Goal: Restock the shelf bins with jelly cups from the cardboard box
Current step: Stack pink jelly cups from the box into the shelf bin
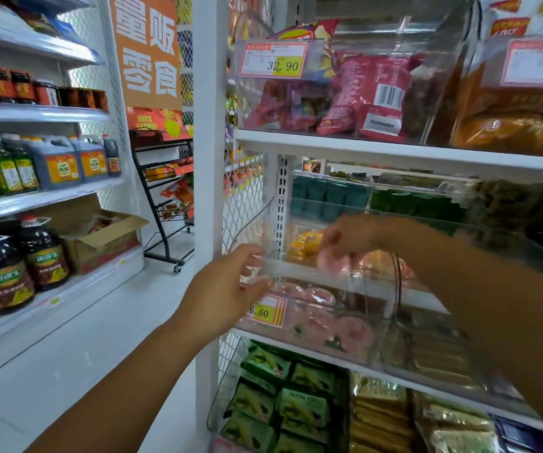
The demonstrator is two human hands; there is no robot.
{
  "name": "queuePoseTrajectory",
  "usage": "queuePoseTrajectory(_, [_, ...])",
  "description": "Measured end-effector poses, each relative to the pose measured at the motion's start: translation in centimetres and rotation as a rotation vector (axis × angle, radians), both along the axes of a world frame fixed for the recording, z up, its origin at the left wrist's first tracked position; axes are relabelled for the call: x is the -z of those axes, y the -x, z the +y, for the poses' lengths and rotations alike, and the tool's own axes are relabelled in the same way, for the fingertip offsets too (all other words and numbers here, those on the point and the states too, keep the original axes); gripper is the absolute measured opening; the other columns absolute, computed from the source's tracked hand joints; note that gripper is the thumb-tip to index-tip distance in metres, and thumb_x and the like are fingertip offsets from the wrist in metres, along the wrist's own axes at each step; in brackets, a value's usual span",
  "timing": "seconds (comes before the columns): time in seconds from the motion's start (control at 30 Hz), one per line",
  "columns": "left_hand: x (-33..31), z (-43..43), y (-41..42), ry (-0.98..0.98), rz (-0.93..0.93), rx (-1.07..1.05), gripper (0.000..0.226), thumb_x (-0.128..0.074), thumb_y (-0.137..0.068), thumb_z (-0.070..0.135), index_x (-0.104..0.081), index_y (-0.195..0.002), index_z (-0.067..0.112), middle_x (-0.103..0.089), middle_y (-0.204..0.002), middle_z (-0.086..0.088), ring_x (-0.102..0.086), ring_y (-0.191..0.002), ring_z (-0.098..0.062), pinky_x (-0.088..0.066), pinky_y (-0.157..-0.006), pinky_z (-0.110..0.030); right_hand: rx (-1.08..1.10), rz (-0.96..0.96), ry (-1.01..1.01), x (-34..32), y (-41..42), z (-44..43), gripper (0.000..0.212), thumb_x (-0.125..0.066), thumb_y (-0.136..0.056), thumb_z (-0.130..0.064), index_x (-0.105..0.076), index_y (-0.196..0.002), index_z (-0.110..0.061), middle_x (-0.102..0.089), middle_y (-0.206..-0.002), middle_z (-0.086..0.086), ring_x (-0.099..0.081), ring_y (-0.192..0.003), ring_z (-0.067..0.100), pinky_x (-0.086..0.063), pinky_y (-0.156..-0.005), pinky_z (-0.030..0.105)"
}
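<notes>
Well left of the clear shelf bin [299, 268], across the aisle: shelving with dark oil bottles [45, 255] and an open cardboard box [101, 241] on a low shelf; impossible to say whether this is the stock box. Just left of the bin's front corner: left hand [227, 291], fingers curled round the bin's transparent front edge, above the yellow price tag [266, 310], apparently steadying it or tipping it open. Inside the bin, low behind the front wall: pink jelly cups [324, 318] lying in a layer. Over the bin's opening, toward its back: right hand [345, 238], smeared by motion, fingers bunched downward round a single jelly cup [332, 262], pale pink, hanging just above the rim. Step in hand, by the look of it: dropping cups into the bin, restock partly done, with room left above the layer. Next move likely calling for: lowering past the rim, letting go without knocking the clear wall, then a trip to the box for more.
</notes>
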State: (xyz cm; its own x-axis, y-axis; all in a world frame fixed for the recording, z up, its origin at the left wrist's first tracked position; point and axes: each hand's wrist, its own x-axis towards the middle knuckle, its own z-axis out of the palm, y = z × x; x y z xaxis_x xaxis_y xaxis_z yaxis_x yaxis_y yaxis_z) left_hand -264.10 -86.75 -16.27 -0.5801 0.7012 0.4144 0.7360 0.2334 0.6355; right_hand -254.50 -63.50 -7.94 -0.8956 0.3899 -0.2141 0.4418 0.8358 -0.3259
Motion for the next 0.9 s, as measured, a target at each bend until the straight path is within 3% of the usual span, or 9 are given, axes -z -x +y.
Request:
queuePoseTrajectory(0.1, [0.7,-1.3,0.6,0.052,0.151,-0.031,0.011,-0.073,-0.078,0.049,-0.067,-0.088,0.047,-0.058,-0.084,0.024,-0.052,-0.092,0.001,-0.044,-0.072,-0.023,-0.009,-0.313,-0.230,1.3,0.8,1.4,0.037,-0.069,-0.085,-0.001,-0.067,-0.119,-0.014,-0.064,-0.123,0.006,-0.064,-0.085,0.018,-0.058,-0.073,0.028])
queuePoseTrajectory(0.23, [1.4,-0.8,1.1,-0.017,0.107,-0.008,0.021,-0.079,-0.073,0.045,-0.060,-0.073,0.054,-0.063,-0.080,0.018,-0.052,-0.091,0.002,-0.044,-0.074,-0.025,-0.063,-0.540,-0.339,3.2,2.1,0.8,0.042,-0.069,-0.085,0.002,-0.062,-0.126,-0.006,-0.061,-0.126,0.013,-0.063,-0.110,0.032,-0.055,-0.090,0.040])
queuePoseTrajectory(0.43, [1.8,-0.7,1.2,-0.051,0.082,-0.003,0.016,-0.080,-0.073,0.041,-0.066,-0.079,0.045,-0.063,-0.082,0.017,-0.051,-0.093,0.004,-0.045,-0.077,-0.025,-0.010,-0.587,-0.326,4.8,2.1,0.1,0.052,-0.074,-0.077,0.005,-0.061,-0.121,-0.017,-0.062,-0.121,0.013,-0.063,-0.110,0.032,-0.053,-0.094,0.041])
queuePoseTrajectory(0.53, [1.8,-0.8,1.2,-0.051,0.060,0.004,0.019,-0.080,-0.073,0.041,-0.063,-0.077,0.048,-0.063,-0.083,0.013,-0.051,-0.092,0.003,-0.045,-0.078,-0.025,-0.019,-0.585,-0.383,5.1,2.1,-0.1,0.051,-0.072,-0.082,0.001,-0.057,-0.130,-0.008,-0.065,-0.113,0.012,-0.064,-0.106,0.030,-0.054,-0.093,0.041])
queuePoseTrajectory(0.6, [1.7,-0.9,1.1,-0.062,0.068,0.017,0.020,-0.080,-0.074,0.039,-0.063,-0.077,0.047,-0.061,-0.083,0.014,-0.051,-0.090,0.004,-0.043,-0.075,-0.023,-0.015,-0.590,-0.402,4.9,2.0,-0.5,0.052,-0.068,-0.085,-0.001,-0.054,-0.133,-0.011,-0.063,-0.122,0.012,-0.065,-0.106,0.029,-0.054,-0.093,0.040])
queuePoseTrajectory(0.67, [1.5,-1.0,1.1,-0.055,0.061,0.012,0.021,-0.080,-0.075,0.038,-0.064,-0.080,0.049,-0.058,-0.086,0.017,-0.052,-0.086,0.005,-0.039,-0.073,-0.014,-0.021,-0.511,-0.434,4.2,1.7,-1.1,0.049,-0.063,-0.089,-0.004,-0.053,-0.136,-0.011,-0.058,-0.131,0.010,-0.061,-0.111,0.026,-0.052,-0.095,0.035])
queuePoseTrajectory(0.77, [1.7,-1.3,0.6,-0.077,0.135,-0.036,0.022,-0.074,-0.080,0.042,-0.070,-0.102,0.041,-0.058,-0.100,0.022,-0.053,-0.093,0.002,-0.030,-0.078,0.002,-0.046,-0.093,-0.378,2.2,0.2,-2.5,0.040,-0.049,-0.098,-0.009,-0.051,-0.137,-0.018,-0.054,-0.135,0.004,-0.056,-0.109,0.018,-0.046,-0.090,0.028])
queuePoseTrajectory(0.83, [2.5,-1.8,-0.6,-0.208,0.301,-0.055,0.030,-0.061,-0.083,0.042,-0.072,-0.108,0.028,-0.061,-0.107,0.020,-0.053,-0.103,-0.007,-0.032,-0.087,-0.004,-0.009,0.265,-0.217,1.1,-2.1,-4.4,0.035,-0.047,-0.100,-0.012,-0.054,-0.132,-0.023,-0.058,-0.127,0.002,-0.057,-0.102,0.015,-0.049,-0.084,0.027])
queuePoseTrajectory(0.9, [4.1,-2.5,-3.0,-0.321,0.366,-0.017,0.030,-0.056,-0.085,0.035,-0.073,-0.106,0.022,-0.064,-0.105,0.016,-0.053,-0.099,-0.007,-0.038,-0.088,-0.014,0.003,0.583,-0.026,0.9,-5.8,-7.2,0.026,-0.050,-0.099,-0.013,-0.059,-0.121,-0.025,-0.063,-0.114,0.002,-0.062,-0.094,0.017,-0.054,-0.078,0.031])
